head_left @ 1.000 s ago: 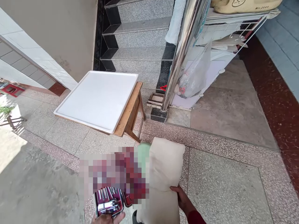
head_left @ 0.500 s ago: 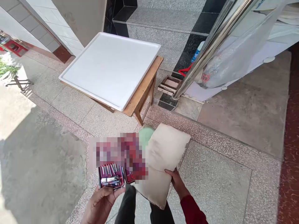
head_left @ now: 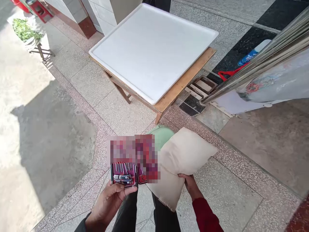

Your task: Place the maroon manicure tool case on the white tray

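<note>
Hands carry both loads low and near: left hand (head_left: 113, 199) closed under an open red tool case (head_left: 123, 174) keeping it level, right hand (head_left: 190, 187) pinching the cream pillow (head_left: 181, 161) edge; the bench (head_left: 183, 87) lies beyond.

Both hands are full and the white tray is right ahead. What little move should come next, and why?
Probably a step forward to set the cream cloth pillow on the white square tray. The right hand grips the pillow, the left hand holds a red case of metal tools, and the tray sits just ahead.
</note>
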